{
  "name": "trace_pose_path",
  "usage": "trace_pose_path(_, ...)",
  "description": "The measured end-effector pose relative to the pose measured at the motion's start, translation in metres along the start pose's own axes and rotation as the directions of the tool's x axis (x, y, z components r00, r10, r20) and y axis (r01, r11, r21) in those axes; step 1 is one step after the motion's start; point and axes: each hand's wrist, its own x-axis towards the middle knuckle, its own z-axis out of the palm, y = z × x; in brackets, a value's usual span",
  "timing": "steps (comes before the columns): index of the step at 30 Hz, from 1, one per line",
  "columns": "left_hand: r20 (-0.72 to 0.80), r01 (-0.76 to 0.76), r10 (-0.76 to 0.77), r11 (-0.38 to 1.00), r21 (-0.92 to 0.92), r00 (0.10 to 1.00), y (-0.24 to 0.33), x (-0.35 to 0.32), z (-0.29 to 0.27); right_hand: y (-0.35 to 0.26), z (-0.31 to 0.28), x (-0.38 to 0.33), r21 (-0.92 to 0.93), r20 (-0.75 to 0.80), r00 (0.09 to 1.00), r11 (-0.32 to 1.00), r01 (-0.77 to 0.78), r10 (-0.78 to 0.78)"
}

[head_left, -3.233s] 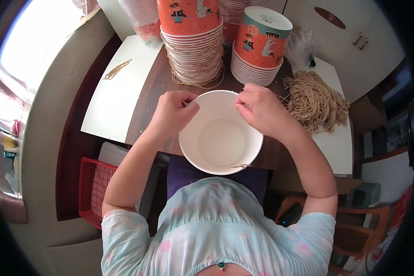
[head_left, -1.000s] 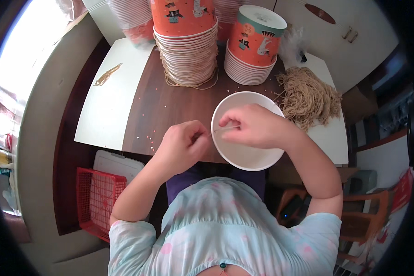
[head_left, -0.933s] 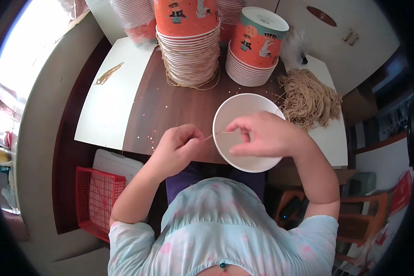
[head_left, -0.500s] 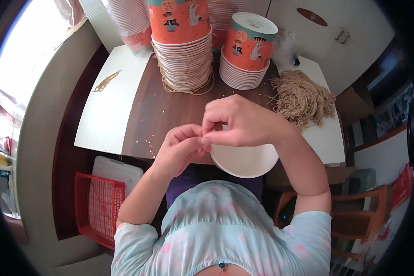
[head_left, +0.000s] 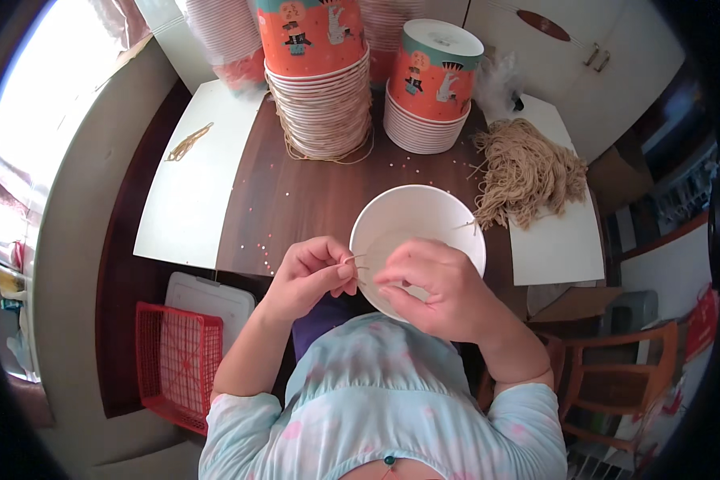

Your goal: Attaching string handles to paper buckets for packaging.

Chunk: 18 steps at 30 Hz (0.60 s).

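In front of my waist, my left hand (head_left: 316, 276) pinches a thin tan string (head_left: 355, 258) between thumb and fingertips; its short ends stick out toward the right. My right hand (head_left: 432, 286) hovers over the white paper bucket (head_left: 412, 210), thumb and fingers slightly apart, with nothing visible between them. The bucket's open mouth faces me at the table's near edge, and its lower part is partly behind my right hand. Another bit of tan string (head_left: 470, 225) pokes out over the bucket's right rim.
A tall stack of orange-patterned buckets (head_left: 316, 112) with strings hanging round its rims stands at the back. Beside it is a shorter stack (head_left: 428, 88). Tan strings (head_left: 528, 172) lie heaped at right. Several small beads (head_left: 266, 248) dot the brown table (head_left: 296, 208). A red basket (head_left: 180, 368) sits lower left.
My hands were together at the fingertips; now they are apart. The right hand has moved down and toward me, uncovering more of the bucket, and the string ends show at my left fingertips.
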Motion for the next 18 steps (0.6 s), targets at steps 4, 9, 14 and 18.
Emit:
trace_pose_path(4,-0.003,0.002,-0.002,0.999,0.040,1.000,0.001,-0.001,0.000,0.002,0.013,0.006,-0.165,-0.079,0.997,0.986,-0.013,0.000)
trace_pose_path(9,-0.004,-0.042,0.042,0.996,0.076,0.999,0.003,-0.007,0.002,0.011,0.018,0.008,-0.186,0.011,1.000,0.982,0.011,-0.009)
trace_pose_path(14,-0.144,-0.183,0.403,0.668,0.721,0.904,0.000,-0.033,0.023,-0.030,0.027,-0.009,-0.322,-0.102,0.994,0.947,0.001,-0.035)
trace_pose_path(18,-0.069,-0.286,0.663,0.413,0.865,0.746,-0.017,-0.035,0.030,-0.034,0.048,-0.020,-0.379,-0.111,0.994,0.925,-0.034,-0.009)
